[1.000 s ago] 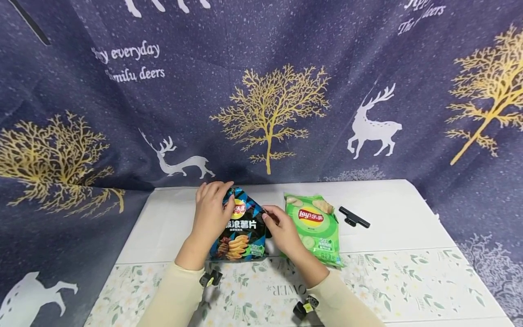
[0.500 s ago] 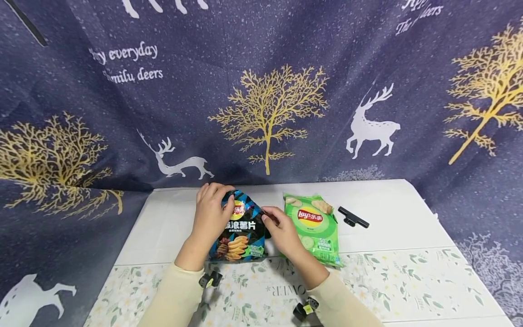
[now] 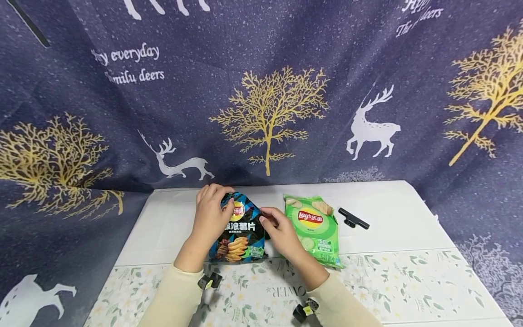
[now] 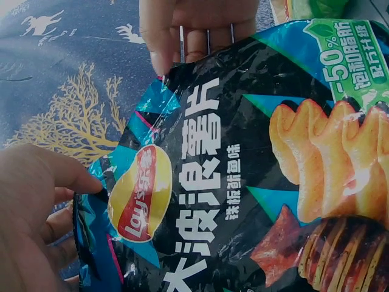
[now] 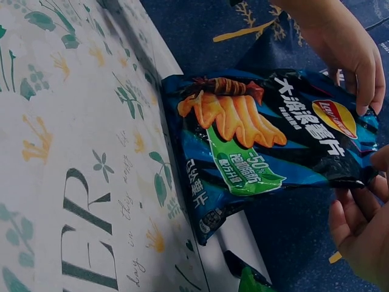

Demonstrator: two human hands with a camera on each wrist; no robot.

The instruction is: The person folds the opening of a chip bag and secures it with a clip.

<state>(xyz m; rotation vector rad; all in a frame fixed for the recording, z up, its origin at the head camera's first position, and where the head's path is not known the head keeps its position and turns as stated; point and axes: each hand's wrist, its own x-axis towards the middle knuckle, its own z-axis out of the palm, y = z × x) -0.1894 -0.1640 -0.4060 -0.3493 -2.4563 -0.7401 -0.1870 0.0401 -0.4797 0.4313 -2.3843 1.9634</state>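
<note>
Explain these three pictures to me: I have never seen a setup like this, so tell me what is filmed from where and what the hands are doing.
There is no machine here: a person works with bare hands and wears three cameras. The wide picture comes from a head camera looking down at a table under a white, flower-printed cloth, with a dark curtain of deer and trees behind. The two close pictures come from cameras strapped to the wrists.

On the table stands a black-and-blue crisp bag. The left hand grips its top left corner; the right hand pinches its right edge with the fingers. Beside it, to the right, lies a green crisp bag, and further right a black clip, untouched.
</note>
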